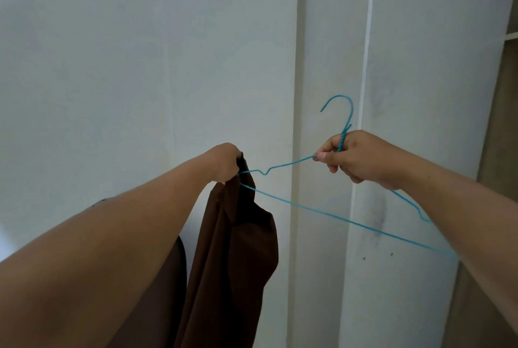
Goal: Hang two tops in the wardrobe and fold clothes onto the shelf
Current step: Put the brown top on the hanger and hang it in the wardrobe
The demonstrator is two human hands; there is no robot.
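A blue wire hanger [297,202] is pinched at its twisted neck by the right hand [356,158], while the brown top [232,258] is gripped in the closed left hand [224,162] at the hanger's left end and hangs down in front of the white wall [140,67]. The step is best done if the neck is kept steady and the shoulder seam is seated fully over the left tip before the other side is threaded. The wardrobe [501,151] is seen only at the right edge.

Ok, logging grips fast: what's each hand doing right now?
Left hand: closed on the brown top at the blue hanger end.
Right hand: closed on the hanger's neck.
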